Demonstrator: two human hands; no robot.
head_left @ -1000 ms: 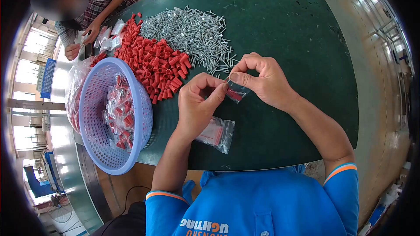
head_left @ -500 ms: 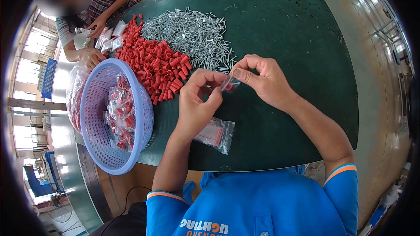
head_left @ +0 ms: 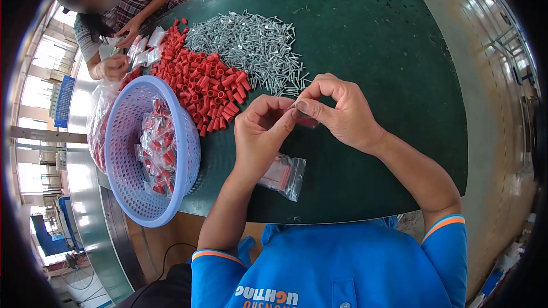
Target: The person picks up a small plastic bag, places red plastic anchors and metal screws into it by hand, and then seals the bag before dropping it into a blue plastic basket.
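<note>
Between my two hands is a small clear plastic bag (head_left: 309, 121) with something red in it, mostly hidden behind the fingers. My left hand (head_left: 261, 128) pinches its edge between thumb and forefinger. The thumb and forefinger of my right hand (head_left: 342, 109) close on the same edge, fingertips touching those of the left. Below my left wrist, a packet of flat clear bags (head_left: 283, 174) with red lines lies on the table. Beyond my hands are a heap of red ridged plastic caps (head_left: 208, 88) and a heap of silver screws (head_left: 245, 45).
A lilac perforated basket (head_left: 190, 154) holding filled bags (head_left: 160, 148) stands at the table's left edge. Across from it a co-worker's hand (head_left: 112, 67) is near several white packets (head_left: 140, 51). The green table (head_left: 365, 34) has a curved edge.
My fingertips have drawn together along the bag's edge, and the bag has turned, hanging lower behind them. The co-worker's hand has lifted away from the basket rim.
</note>
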